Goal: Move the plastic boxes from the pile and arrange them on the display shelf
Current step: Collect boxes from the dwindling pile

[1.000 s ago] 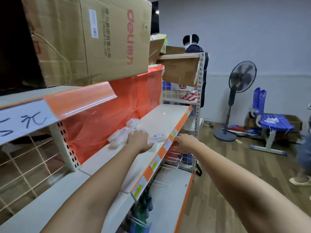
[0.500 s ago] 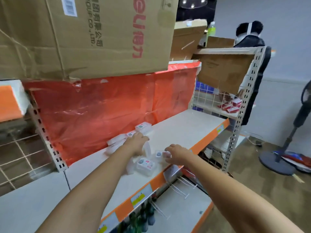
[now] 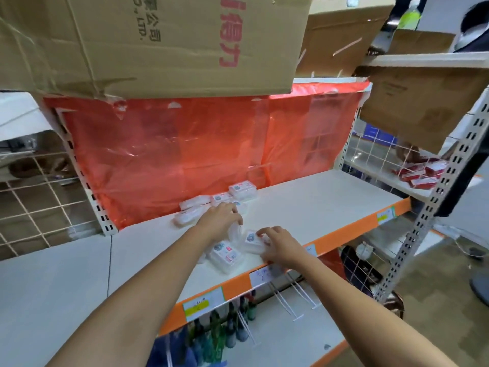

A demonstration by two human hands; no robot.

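Several small clear plastic boxes lie on the white display shelf (image 3: 317, 205). A loose pile (image 3: 193, 211) sits against the red back sheet, with one box (image 3: 243, 190) a little to the right. My left hand (image 3: 221, 219) curls round a clear box standing on edge (image 3: 235, 232) in front of the pile. Near the orange front edge lies a labelled box (image 3: 226, 255). Beside it, my right hand (image 3: 277, 243) rests on another labelled box (image 3: 251, 241), fingers curled over it.
A large cardboard carton (image 3: 158, 43) overhangs the shelf from above. Red packs (image 3: 420, 173) lie on the neighbouring wire-backed shelf to the right. White peg hooks (image 3: 293, 298) and dark bottles (image 3: 225, 327) sit below the orange price strip (image 3: 344, 234). A person stands at top right.
The view has moved closer to the shelf. My left hand came forward from the pile with a clear box. My right hand moved from the shelf's front edge onto a box.
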